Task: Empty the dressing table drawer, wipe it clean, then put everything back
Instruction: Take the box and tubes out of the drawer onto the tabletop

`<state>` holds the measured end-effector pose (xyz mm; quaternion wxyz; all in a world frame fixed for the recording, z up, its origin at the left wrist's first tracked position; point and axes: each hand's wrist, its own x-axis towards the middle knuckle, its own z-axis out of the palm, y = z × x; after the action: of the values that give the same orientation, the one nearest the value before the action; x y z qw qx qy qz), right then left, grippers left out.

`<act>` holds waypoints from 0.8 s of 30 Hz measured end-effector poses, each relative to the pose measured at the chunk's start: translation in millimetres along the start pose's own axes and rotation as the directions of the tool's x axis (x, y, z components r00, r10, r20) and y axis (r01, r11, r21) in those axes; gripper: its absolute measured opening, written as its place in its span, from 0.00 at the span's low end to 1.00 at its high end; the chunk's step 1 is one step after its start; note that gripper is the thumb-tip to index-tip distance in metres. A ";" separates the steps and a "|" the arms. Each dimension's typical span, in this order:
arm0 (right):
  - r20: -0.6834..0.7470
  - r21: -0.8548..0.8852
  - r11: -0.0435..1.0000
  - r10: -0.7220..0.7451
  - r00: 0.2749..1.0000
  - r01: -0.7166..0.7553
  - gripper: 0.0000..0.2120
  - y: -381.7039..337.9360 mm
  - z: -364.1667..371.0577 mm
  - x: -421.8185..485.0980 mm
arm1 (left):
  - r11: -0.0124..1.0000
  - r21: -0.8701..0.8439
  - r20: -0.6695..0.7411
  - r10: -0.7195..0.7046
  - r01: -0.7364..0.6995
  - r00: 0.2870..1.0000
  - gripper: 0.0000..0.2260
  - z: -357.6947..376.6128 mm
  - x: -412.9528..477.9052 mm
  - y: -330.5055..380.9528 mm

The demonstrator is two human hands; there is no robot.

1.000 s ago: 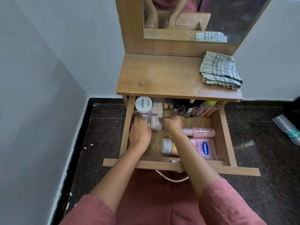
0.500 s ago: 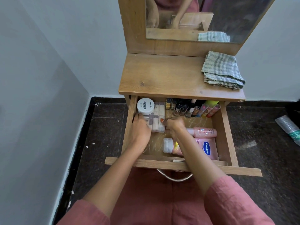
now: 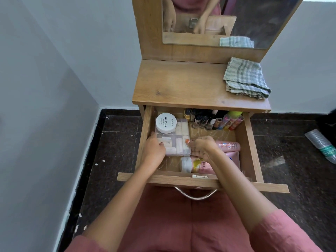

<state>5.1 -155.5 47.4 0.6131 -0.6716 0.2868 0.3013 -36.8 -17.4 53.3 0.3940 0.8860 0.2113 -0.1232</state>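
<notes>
The wooden drawer point(image 3: 250, 142) stands pulled out under the dressing table top point(image 3: 181, 88). In its left half lies a clear plastic box point(image 3: 179, 140) of small pale tubes, with a white nail polish remover jar point(image 3: 166, 123) on top. My left hand point(image 3: 154, 150) grips the box's left edge. My right hand point(image 3: 201, 145) grips its right edge, fingers curled. Pink lotion bottles point(image 3: 230, 146) lie under and beside my right wrist. Nail polish bottles point(image 3: 203, 119) and coloured tubes point(image 3: 233, 120) line the drawer's back.
A folded green checked cloth point(image 3: 245, 79) lies on the table top's right end, below the mirror point(image 3: 236, 19). A grey wall point(image 3: 45, 106) runs close on the left. A plastic water bottle point(image 3: 321, 144) lies on the dark floor at right.
Both hands have slid along the clear box's sides toward me; the box and jar have shifted slightly toward the drawer front.
</notes>
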 end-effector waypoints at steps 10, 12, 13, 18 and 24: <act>0.013 0.024 0.999 -0.042 0.999 0.042 0.05 4.8 -11.1 -8.4 | 0.940 -0.313 0.098 -0.107 0.133 0.989 0.13 -8.1 -12.9 -1.4; 0.015 0.022 0.998 -0.061 0.998 0.061 0.08 6.6 -12.5 -9.7 | 0.941 -0.318 0.090 -0.092 0.117 0.992 0.13 -10.7 -16.2 0.1; 0.017 0.024 0.997 -0.071 0.997 0.071 0.09 7.2 -13.0 -10.9 | 0.942 -0.319 0.083 -0.084 0.106 0.993 0.13 -11.5 -17.7 0.5; 0.028 0.034 0.991 -0.127 0.992 0.126 0.12 6.5 -16.7 -20.5 | 0.936 -0.347 0.061 -0.046 0.065 0.997 0.14 -16.4 -25.1 2.4; 0.016 0.041 0.984 -0.172 0.985 0.171 0.13 -1.2 -21.3 -35.4 | 0.930 -0.368 0.020 -0.002 0.009 1.000 0.14 -27.2 -35.5 10.8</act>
<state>-15.9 -176.1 76.4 0.6526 -0.6786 0.2278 0.2484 -61.6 -13.3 91.9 0.5546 0.7947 0.2292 -0.0910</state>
